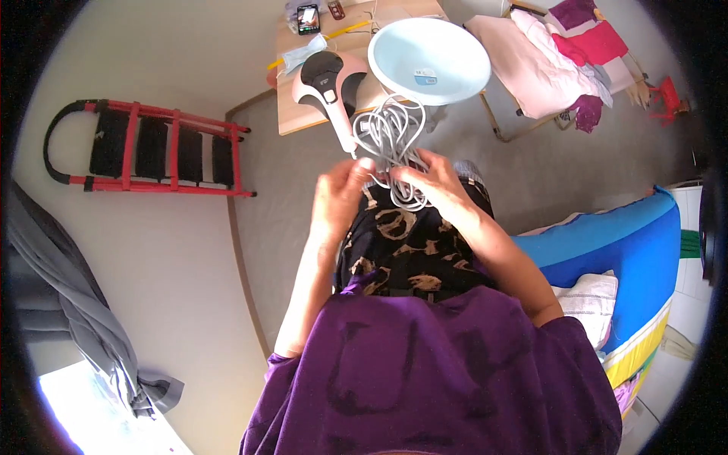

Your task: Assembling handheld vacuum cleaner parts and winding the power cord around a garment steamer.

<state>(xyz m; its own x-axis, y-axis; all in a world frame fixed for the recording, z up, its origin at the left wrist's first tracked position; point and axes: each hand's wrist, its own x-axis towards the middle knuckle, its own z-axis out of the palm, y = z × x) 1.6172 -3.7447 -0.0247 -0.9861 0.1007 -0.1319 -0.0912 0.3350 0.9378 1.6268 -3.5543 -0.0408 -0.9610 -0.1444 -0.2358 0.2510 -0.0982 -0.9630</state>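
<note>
A bundle of pale grey power cord (394, 129) hangs in loops in front of my lap. My right hand (436, 180) is closed around the right side of the loops. My left hand (341, 191) pinches a strand of the cord at the left of the bundle, just below the handle of a pink-and-black handheld vacuum (324, 76). The vacuum's wide head rests on the wooden table (296, 114), and its slim pink handle sticks out past the near edge toward me. My fingertips are partly hidden by the loops.
A light blue basin (429, 57) stands on the table, near a face mask (305, 53) and a phone (308, 20). Clothes (572, 57) lie on a pink-covered surface at the right. A red folding ladder (163, 148) leans left; a blue bed (614, 243) stands at right.
</note>
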